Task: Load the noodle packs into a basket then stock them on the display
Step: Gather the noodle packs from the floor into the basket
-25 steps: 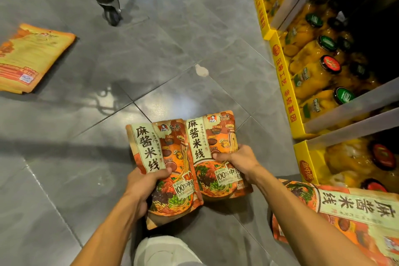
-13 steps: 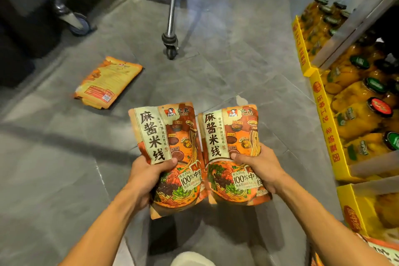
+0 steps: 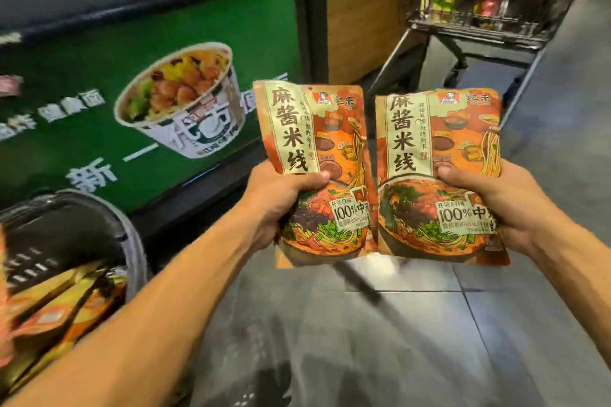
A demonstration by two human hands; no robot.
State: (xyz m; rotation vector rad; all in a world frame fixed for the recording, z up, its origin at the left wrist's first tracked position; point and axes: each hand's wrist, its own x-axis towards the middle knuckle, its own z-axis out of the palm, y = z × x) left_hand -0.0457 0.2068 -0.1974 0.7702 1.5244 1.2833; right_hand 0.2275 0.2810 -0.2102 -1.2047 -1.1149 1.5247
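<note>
above the grey tiled floor (image 3: 413,340), you are holding two orange noodle packs upright and side by side. your left hand (image 3: 281,198) is gripping the left noodle pack (image 3: 314,155), thumb curled across its front; your right hand (image 3: 496,205) is gripping the right noodle pack (image 3: 436,162) likewise. at lower left, a dark basket (image 3: 132,241) is holding more packs (image 3: 59,301), below a green noodle-bowl sign (image 3: 99,76).

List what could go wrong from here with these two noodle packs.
1. Each hand, left hand and right hand, holds its noodle pack only by the lower half; one might slip.
2. The basket at lower left already holds packs, so a careless drop could land outside it.
</note>
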